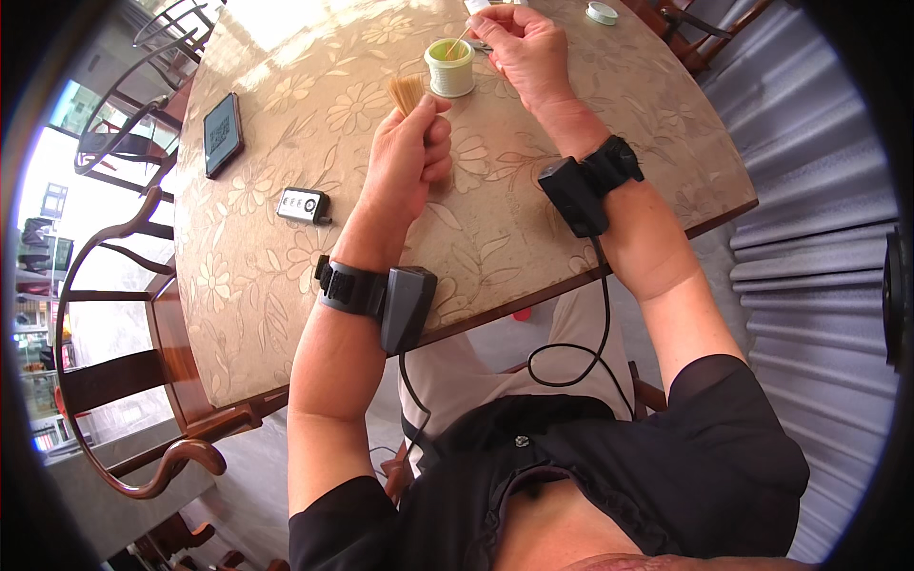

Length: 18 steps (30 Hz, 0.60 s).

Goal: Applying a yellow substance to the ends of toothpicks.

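Observation:
My left hand (414, 146) is closed around a bundle of thin wooden toothpicks (407, 93), whose ends fan out above the thumb. Just beyond it stands a small round white container (452, 80) with a yellow-green inside, and some toothpicks stand in it. My right hand (528, 53) is to the right of this container. Between its thumb and fingers it pinches a toothpick (460, 37), slanting down over the container's mouth. Behind the right hand a white object (477, 6) is partly cut off by the frame's top edge.
A floral cover lies on the table (485, 235). A smartphone (222, 135) showing a printed code and a small remote-like device (303, 205) lie at left. A white lid (602, 13) lies far right. Wooden chairs (114, 375) stand at left; a grey curtain (821, 307) hangs at right.

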Available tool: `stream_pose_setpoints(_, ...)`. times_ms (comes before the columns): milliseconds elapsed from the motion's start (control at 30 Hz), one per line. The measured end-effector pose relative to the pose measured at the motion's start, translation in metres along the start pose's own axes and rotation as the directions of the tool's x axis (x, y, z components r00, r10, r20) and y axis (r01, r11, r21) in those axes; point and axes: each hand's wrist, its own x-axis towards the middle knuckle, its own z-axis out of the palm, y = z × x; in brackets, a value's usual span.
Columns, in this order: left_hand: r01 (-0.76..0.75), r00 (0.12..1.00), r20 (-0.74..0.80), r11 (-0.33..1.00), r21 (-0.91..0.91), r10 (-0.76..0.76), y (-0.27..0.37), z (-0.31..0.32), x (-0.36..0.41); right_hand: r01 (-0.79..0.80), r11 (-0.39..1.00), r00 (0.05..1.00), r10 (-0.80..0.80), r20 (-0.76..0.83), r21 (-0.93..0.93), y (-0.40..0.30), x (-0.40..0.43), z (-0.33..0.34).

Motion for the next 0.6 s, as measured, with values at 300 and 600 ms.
stream_pose_setpoints(300, -0.010, 1.000, 0.011, 1.000, -0.004, 0.011, 0.002, 0.001, -0.002, 0.216, 0.924, 0.976, -0.207, 0.062, -0.315, -0.016, -0.008, 0.003)
stream_pose_setpoints(600, 0.000, 1.000, 0.021, 1.000, -0.017, 0.001, -0.001, -0.001, 0.000, 0.010, 0.990, 0.839, 0.070, 0.539, -0.143, -0.012, -0.019, 0.013)
